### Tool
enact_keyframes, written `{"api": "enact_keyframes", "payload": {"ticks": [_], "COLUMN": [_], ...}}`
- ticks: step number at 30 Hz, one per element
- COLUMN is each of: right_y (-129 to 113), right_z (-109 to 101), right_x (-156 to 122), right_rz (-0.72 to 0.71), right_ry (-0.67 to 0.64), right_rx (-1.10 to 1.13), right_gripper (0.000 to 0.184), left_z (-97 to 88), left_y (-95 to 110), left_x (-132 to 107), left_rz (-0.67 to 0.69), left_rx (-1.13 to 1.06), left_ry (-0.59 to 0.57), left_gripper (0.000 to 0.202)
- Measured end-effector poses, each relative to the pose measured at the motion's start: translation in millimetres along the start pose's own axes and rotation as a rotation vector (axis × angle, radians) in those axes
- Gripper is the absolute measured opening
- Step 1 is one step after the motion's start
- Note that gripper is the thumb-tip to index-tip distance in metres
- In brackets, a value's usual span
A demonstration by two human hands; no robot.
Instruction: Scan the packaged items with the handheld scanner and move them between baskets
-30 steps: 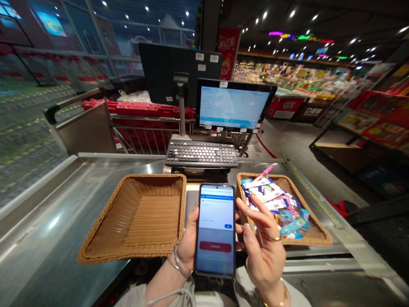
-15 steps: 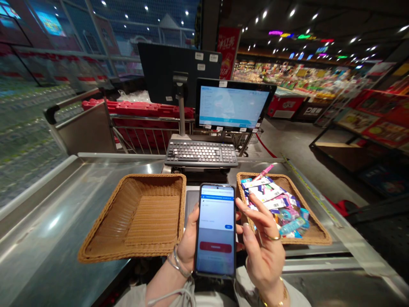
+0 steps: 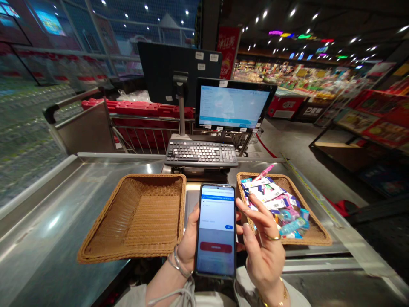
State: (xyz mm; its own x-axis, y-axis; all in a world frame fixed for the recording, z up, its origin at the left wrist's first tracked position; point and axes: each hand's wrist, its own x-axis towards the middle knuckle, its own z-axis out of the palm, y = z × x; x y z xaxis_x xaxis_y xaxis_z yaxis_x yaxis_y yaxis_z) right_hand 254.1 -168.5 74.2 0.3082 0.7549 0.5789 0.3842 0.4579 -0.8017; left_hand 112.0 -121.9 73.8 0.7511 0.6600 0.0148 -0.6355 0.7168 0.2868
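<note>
Head view: left hand (image 3: 188, 238), mostly hidden, grips the phone (image 3: 216, 230); right hand (image 3: 263, 247) hovers spread; screen text unreadable.

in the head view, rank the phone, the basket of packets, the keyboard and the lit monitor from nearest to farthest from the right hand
1. phone: just left of the right hand, at its fingers.
2. basket of packets: directly behind the hand, to the right.
3. keyboard: farther back, centre of the counter.
4. lit monitor: farthest, raised behind the keyboard.
</note>
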Motion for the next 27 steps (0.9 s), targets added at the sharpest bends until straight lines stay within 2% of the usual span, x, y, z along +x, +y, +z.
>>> {"api": "enact_keyframes", "payload": {"ticks": [3,11,19,27], "right_y": [2,2,4,2], "right_z": [0,-1,1,1], "right_x": [-1,2,3,4], "right_rz": [0.032,-0.014,0.006,0.02], "right_ry": [-0.005,-0.029,-0.019,-0.025], "right_rx": [0.01,-0.02,-0.008,0.022], "right_gripper": [0.028,0.028,0.03,0.031], "left_z": [1.0,-4.7,4.9,-5.2], "left_y": [0,1,4,2], "left_x": [0,1,3,4], "left_rz": [0.007,0.015,-0.004,-0.058], "left_rx": [0.009,0.029,0.025,0.027], "left_ry": [0.011,0.034,-0.002,-0.062], "left_gripper": [0.06,0.063,0.061,0.076]}}
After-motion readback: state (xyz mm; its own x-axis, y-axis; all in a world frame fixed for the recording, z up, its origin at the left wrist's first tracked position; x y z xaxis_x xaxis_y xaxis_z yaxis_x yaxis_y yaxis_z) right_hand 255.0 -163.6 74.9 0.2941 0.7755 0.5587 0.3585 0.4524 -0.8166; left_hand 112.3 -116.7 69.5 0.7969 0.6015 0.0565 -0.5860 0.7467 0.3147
